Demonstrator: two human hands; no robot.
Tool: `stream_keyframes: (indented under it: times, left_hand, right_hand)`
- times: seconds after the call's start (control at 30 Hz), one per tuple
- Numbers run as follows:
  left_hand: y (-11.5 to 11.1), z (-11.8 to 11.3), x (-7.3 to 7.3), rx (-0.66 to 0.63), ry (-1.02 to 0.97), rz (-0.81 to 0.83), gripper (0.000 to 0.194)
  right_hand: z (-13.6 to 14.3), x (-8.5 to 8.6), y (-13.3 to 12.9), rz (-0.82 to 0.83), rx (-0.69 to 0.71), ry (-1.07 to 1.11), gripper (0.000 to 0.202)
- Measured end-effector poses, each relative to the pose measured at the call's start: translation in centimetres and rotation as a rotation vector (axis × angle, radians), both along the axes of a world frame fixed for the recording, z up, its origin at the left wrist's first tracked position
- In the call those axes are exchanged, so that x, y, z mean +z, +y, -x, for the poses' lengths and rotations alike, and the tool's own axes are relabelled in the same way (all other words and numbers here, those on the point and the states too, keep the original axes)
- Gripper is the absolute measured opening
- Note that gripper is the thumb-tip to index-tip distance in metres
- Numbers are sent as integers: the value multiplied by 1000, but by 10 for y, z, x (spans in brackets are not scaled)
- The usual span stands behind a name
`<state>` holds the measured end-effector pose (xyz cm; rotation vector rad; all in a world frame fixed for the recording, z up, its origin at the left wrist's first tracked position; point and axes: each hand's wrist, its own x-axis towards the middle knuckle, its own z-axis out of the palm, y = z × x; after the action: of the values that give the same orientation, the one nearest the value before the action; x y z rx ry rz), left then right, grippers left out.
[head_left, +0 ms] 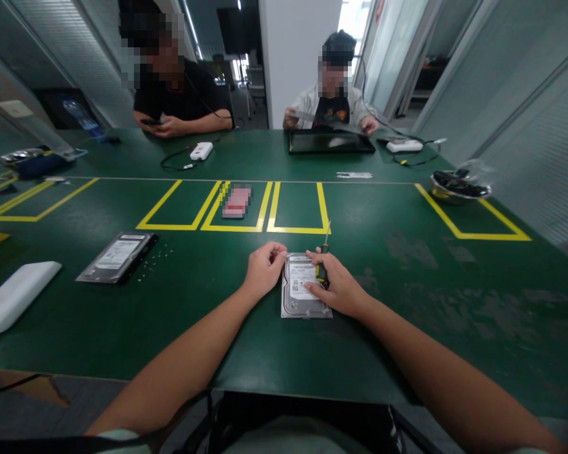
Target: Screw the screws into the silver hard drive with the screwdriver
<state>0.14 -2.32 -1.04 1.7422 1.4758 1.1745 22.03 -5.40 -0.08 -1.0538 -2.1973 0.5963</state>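
Two hard drives on the bench (407, 296). One hard drive (304, 287) lies flat, label up, directly between the person's own two hands. The second hard drive (117, 256) lies well off to the left of the left hand, with a scatter of small screws (155, 260) just beside its right edge.

Left hand (264, 269): fingers curled, fingertips pinched at the top left corner of the near drive. Whether anything small sits in the pinch, cannot tell.

Right hand (337, 285): closed around one screwdriver (322, 260), black and yellow handle, thin shaft pointing away from the hand toward the far side of the bench. The fingers of this hand also rest on the drive's right edge.

Other counts: one white flat case (14, 295) far left of the left hand; one white box with a black cable (201, 151) beyond the left hand; one dark tray (330, 142) beyond the right hand; one metal bowl (460, 186) far right of the right hand, dark parts inside.

Two other people sit at the far side, one in a dark top holding a phone, one in a light jacket handling something over the tray.

Surface: dark green mat, scuffed to the right of the right hand, marked with yellow tape rectangles (296, 208). Room: grey panel walls, white pillar behind.
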Motion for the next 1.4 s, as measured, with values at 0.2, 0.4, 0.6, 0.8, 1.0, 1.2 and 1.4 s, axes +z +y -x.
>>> stream_keyframes:
  times: [0.2,0.4,0.6,0.8,1.0,1.2,1.4]
  left_hand:
    - [0,0,4,-14,94,-33,16]
    - [3,1,4,-36,109,-17,18]
    - [4,4,1,-46,86,-26,15]
    - [3,4,2,-43,82,-18,12]
    - [2,3,1,-33,50,-10,10]
    - [3,3,2,-30,-38,18,9]
    - [5,6,-1,-56,-91,37,16]
  right_hand:
    - [-1,0,1,11,1,-18,38]
    - [-2,5,1,12,14,-36,38]
    - [-2,4,0,-7,21,-47,37]
    - [-3,1,0,-20,5,-57,38]
    - [-2,1,-1,-54,3,-86,36]
    - [-2,-1,0,-69,4,-95,35]
    - [-2,-1,0,-82,4,-81,35]
